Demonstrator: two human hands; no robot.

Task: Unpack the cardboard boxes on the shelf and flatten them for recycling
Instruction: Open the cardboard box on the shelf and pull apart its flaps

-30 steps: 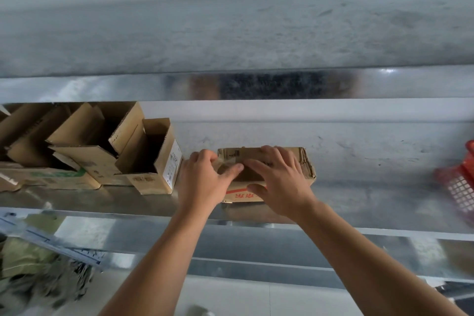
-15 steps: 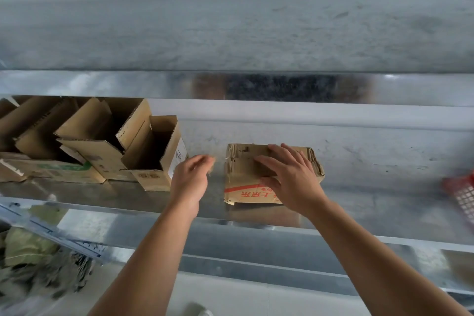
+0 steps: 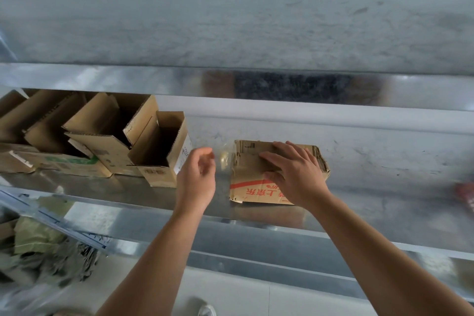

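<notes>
From the flattened box [image 3: 256, 187], the metal shelf [image 3: 397, 187] lies bare toward three o'clock, as far as a blurred red thing [image 3: 465, 195] at the frame's edge. Toward nine o'clock there is only a narrow gap, and the left hand [image 3: 196, 177] hangs in it. Past that, a row of open boxes [image 3: 110, 146] fills the shelf. At twelve o'clock the upper shelf's lip [image 3: 102, 79] crosses overhead, capping the room above. At six o'clock the front edge is open.

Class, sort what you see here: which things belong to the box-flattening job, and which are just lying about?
Job: flat box under the right hand; left hand; open boxes; shelf.
Lying about: red thing, blurred, far right; green heap below the shelf.
</notes>
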